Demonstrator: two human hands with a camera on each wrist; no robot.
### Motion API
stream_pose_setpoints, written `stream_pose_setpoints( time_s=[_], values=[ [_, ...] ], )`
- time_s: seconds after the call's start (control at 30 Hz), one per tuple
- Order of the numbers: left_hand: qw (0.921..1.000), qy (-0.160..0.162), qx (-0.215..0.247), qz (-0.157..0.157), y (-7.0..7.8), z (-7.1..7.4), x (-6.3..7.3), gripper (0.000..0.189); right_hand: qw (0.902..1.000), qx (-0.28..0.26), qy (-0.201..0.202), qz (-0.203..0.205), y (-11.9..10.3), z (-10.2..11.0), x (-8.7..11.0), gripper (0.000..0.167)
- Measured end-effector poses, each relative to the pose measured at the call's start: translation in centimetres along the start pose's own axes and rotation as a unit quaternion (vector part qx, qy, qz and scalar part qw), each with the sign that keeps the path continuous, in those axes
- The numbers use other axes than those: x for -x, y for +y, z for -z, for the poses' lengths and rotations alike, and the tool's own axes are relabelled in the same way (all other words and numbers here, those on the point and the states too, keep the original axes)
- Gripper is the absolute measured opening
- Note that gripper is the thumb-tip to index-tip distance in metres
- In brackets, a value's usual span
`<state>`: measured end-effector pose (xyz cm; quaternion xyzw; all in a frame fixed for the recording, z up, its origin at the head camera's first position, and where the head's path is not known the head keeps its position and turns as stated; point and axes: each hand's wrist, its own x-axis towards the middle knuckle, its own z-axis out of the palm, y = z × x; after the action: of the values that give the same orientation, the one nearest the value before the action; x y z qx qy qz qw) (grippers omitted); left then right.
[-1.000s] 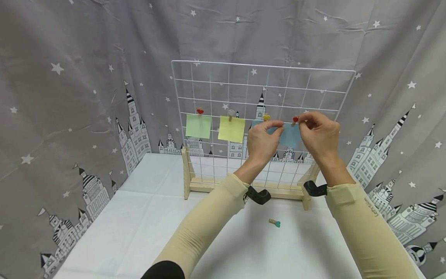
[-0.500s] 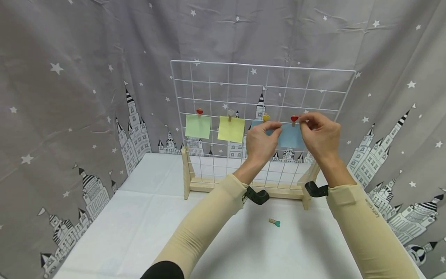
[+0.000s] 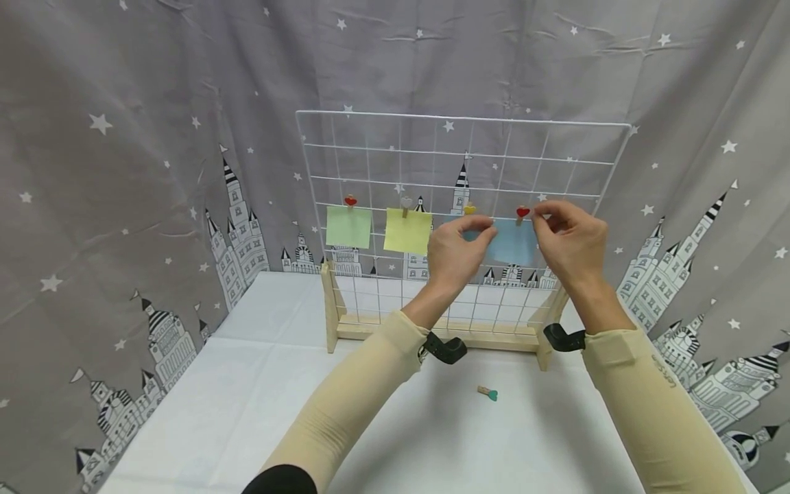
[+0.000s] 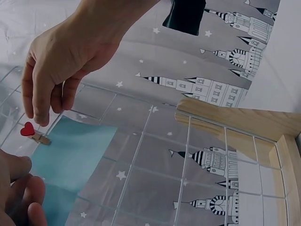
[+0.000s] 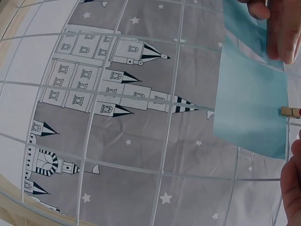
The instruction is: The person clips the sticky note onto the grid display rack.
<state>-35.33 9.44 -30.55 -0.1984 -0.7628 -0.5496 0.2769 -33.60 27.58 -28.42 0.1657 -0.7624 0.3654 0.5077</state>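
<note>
A blue sticky note hangs on the white wire grid under a red heart clothespin. My left hand is at the note's upper left corner, thumb and forefinger slightly parted; whether they touch the paper is unclear. My right hand hovers just right of the clothespin, apart from it. In the left wrist view, the right hand's loosely bent fingers hold nothing. Behind my left hand, another blue note hangs from a yellow heart clothespin, mostly hidden.
Farther left hang a green note with a red heart clothespin and a yellow note with a pale one. A teal heart clothespin lies on the white table. Wooden feet support the grid.
My right hand has come away from the red clothespin, slightly to the right. My left hand has shifted a little left. The grid's upper left corner has moved slightly left and down.
</note>
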Motion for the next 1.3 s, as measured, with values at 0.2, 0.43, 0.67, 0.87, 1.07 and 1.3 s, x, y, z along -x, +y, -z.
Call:
stream_pose_setpoints(
  time_s=[0.2, 0.43, 0.67, 0.87, 1.07, 1.3],
  values=[
    [0.9997, -0.01, -0.004, -0.02, -0.4, 1.6, 0.4, 0.017, 0.9999, -0.014, -0.004, -0.009, -0.3, 0.3, 0.2, 0.008],
    [0.9993, -0.032, -0.015, -0.013, -1.2, 3.7, 0.9, 0.019, 0.9998, -0.013, -0.01, -0.01, -0.4, 0.6, 0.7, 0.01],
    [0.9971, -0.071, -0.015, 0.024, -1.6, 5.8, 1.6, 0.025, 0.9997, 0.009, -0.023, -0.007, -0.1, 1.0, 1.2, 0.015],
    [0.9939, -0.096, -0.039, 0.038, -2.0, 7.7, 2.1, 0.032, 0.9989, 0.027, -0.037, -0.006, 0.2, 1.6, 2.0, 0.021],
    [0.9905, -0.113, -0.067, 0.041, -3.0, 10.0, 3.2, 0.037, 0.9976, 0.04, -0.057, -0.004, 0.1, 2.1, 2.9, 0.024],
    [0.9912, -0.108, -0.041, 0.065, -4.6, 12.3, 4.5, 0.039, 0.9984, 0.023, -0.05, -0.008, 0.2, 2.6, 4.1, 0.024]
  ],
)
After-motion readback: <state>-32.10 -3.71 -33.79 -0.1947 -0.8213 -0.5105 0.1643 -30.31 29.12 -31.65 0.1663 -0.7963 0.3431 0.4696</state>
